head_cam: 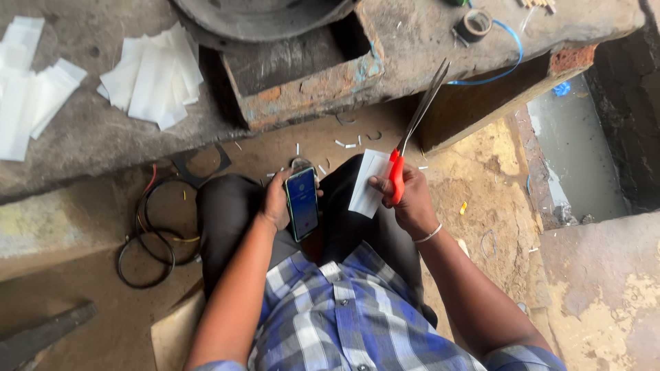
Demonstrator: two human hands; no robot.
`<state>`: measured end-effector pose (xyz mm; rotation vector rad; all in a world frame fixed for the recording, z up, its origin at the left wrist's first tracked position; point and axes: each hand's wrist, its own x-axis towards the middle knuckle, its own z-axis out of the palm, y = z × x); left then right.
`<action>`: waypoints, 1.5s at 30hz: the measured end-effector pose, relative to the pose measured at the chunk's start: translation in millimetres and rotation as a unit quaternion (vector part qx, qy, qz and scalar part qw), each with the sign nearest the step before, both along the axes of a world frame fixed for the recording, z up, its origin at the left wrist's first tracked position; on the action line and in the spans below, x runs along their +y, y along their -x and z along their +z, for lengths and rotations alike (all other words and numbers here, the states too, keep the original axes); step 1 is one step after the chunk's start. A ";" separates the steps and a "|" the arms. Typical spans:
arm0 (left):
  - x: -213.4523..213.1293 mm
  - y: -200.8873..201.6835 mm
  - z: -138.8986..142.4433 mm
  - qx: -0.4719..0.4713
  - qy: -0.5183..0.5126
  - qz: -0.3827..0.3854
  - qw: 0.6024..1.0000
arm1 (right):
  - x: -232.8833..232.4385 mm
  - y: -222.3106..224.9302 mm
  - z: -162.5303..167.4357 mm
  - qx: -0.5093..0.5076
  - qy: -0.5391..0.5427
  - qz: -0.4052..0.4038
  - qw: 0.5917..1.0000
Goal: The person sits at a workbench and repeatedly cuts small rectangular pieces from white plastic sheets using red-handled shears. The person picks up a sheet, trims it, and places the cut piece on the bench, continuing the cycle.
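Hands occupy the centre of the head view, both closed on objects above the seated person's dark-trousered knees (227, 213). Left hand (276, 201) is wrapped around a smartphone (302, 203), fingers curled behind it and thumb along its near edge; the lit blue screen faces up, long axis running roughly twelve to six o'clock. Right hand (410, 199) is closed on the orange handles of a pair of scissors (411, 137), with a white paper piece (368, 182) pinned under the thumb against those handles. The scissor blades are together, or nearly so, and point toward one o'clock, their tips over the edge of the concrete slab (426, 34). A thin metal bangle (428, 235) sits on the right wrist. The paper piece lies at nine o'clock of the right hand, between the two hands and just beside the phone. Small white offcuts (347, 144) are scattered on the dirt floor at twelve o'clock of the hands. Stacks of white sheets (155, 75) rest on the concrete ledge at ten o'clock, well apart from the hands. A coil of black cable (148, 233) lies at nine o'clock beside the left knee. A roll of tape (474, 24) and a blue cord (512, 58) sit on the slab at one o'clock.
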<state>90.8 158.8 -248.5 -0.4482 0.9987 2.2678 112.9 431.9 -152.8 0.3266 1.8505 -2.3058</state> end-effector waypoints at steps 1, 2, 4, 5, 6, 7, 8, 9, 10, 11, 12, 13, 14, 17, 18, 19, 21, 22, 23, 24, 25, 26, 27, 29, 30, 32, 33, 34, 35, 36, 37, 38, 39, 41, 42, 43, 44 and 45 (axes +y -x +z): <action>0.3 0.2 0.7 0.003 0.006 0.001 1.000 | -1.0 -1.9 0.8 -0.001 -0.002 0.002 1.000; 0.6 1.1 1.9 0.008 0.012 0.002 1.000 | -2.1 -2.4 2.2 0.000 -0.003 0.003 1.000; 1.8 2.9 3.5 0.029 0.025 -0.001 0.999 | -4.0 -3.0 4.8 0.003 -0.002 0.005 1.000; 2.6 4.8 3.8 0.041 0.031 -0.003 0.999 | -4.3 -2.8 6.2 0.005 -0.001 0.005 1.000; 3.1 6.7 3.8 0.033 0.028 -0.006 0.999 | -4.2 -2.9 7.5 0.007 0.000 0.004 1.000; 3.1 8.8 3.3 0.024 0.025 -0.010 0.999 | -3.9 -3.1 8.3 0.003 0.003 0.003 1.000; 3.0 10.6 2.6 0.015 0.022 -0.014 1.000 | -3.6 -3.8 8.6 -0.001 0.005 0.003 1.000; 2.0 13.1 2.0 0.019 0.036 -0.006 0.999 | -3.7 -3.1 8.7 -0.004 0.008 0.004 1.000; 0.7 15.7 1.7 0.024 0.051 0.002 0.998 | -3.9 -2.3 8.6 -0.002 0.011 0.005 1.000; 0.0 16.7 2.1 0.027 0.066 0.009 0.997 | -4.4 -3.1 8.0 -0.003 0.014 0.006 1.000; -0.5 17.8 2.8 0.021 0.052 0.014 0.998 | -5.0 -3.5 7.6 -0.003 0.018 0.006 1.000; -0.8 18.5 3.3 0.015 0.039 0.019 0.999 | -5.5 -4.0 7.2 -0.006 0.014 0.007 1.000; -0.9 18.5 3.6 0.009 0.025 0.024 0.999 | -5.9 -4.7 7.0 -0.008 0.011 0.008 1.000; 1.4 16.8 7.2 0.048 0.014 -0.012 0.999 | -6.7 -4.6 7.1 -0.008 0.016 0.009 1.000; 2.4 16.4 8.6 0.044 0.027 -0.026 0.998 | -6.4 -4.6 7.3 -0.009 0.019 0.010 1.000; 3.1 16.0 9.8 0.040 0.040 -0.041 0.998 | -6.1 -4.5 7.5 -0.011 0.018 0.007 1.000; 4.0 15.7 10.6 0.022 0.056 -0.066 0.996 | -5.8 -5.1 7.2 -0.017 0.017 0.001 1.000; 4.1 15.6 10.3 0.008 0.059 -0.076 0.995 | -6.0 -5.5 6.9 -0.016 0.017 0.002 1.000; 4.2 15.7 9.3 -0.005 0.062 -0.085 0.994 | -6.1 -5.7 6.6 -0.015 0.015 0.005 1.000; 4.2 15.4 8.1 0.015 0.063 -0.087 0.994 | -6.3 -5.6 6.3 -0.013 0.014 0.007 1.000; 4.6 14.6 6.6 0.037 0.065 -0.089 0.993 | -6.4 -5.9 6.3 -0.014 0.010 0.007 1.000; 5.3 13.6 4.9 0.058 0.067 -0.090 0.992 | -6.4 -6.7 6.4 -0.015 0.005 0.007 1.000; 6.3 12.4 3.2 0.056 0.056 -0.090 0.993 | -6.7 -6.6 6.5 -0.016 0.000 0.008 1.000; 8.7 8.7 -0.2 0.050 0.032 -0.092 0.994 | -7.8 -5.8 6.7 -0.018 0.008 0.002 1.000; 9.1 6.6 -1.7 0.029 0.045 -0.088 0.995 | -7.7 -4.8 7.2 -0.019 0.011 -0.001 1.000; 8.3 3.3 -5.2 -0.012 0.072 -0.078 0.994 | -7.9 -4.1 7.8 -0.001 0.009 0.004 1.000; 7.0 3.0 -7.0 0.020 0.088 -0.082 0.993 | -7.6 -3.7 8.2 0.008 0.008 0.005 1.000; 3.9 2.3 -9.2 0.049 0.103 -0.085 0.990 | -7.1 -3.8 8.5 0.006 0.007 0.002 1.000; 1.3 3.2 -11.7 0.078 0.119 -0.089 0.986 | -7.2 -3.6 8.6 0.004 0.008 0.000 1.000; 0.1 4.9 -14.1 0.096 0.162 -0.095 0.977 | -7.4 -3.5 8.6 0.002 0.010 -0.004 1.000; -0.7 5.9 -16.5 0.111 0.205 -0.102 0.967 | -7.4 -4.0 8.6 0.001 0.005 -0.005 1.000; -0.6 6.3 -18.3 0.125 0.247 -0.108 0.955 | -7.5 -4.4 8.6 -0.001 0.000 -0.006 1.000; 0.5 6.5 -19.1 0.140 0.284 -0.124 0.940 | -7.9 -4.9 8.6 -0.003 -0.004 -0.007 1.000; 3.6 5.7 -19.8 0.168 0.356 -0.157 0.906 | -8.6 -6.2 8.4 -0.007 0.004 -0.005 1.000; 5.1 4.6 -19.9 0.187 0.424 -0.198 0.864 | -8.8 -6.3 8.3 -0.007 0.008 -0.003 1.000; 6.9 3.4 -18.3 0.205 0.489 -0.237 0.814 | -9.2 -6.0 8.1 -0.001 0.012 -0.003 1.000; 8.0 1.9 -16.3 0.221 0.550 -0.274 0.757 | -9.7 -6.4 7.6 0.005 0.016 -0.003 1.000; 8.2 0.9 -14.2 0.225 0.560 -0.274 0.749 | -10.1 -6.2 7.1 0.011 0.020 -0.004 1.000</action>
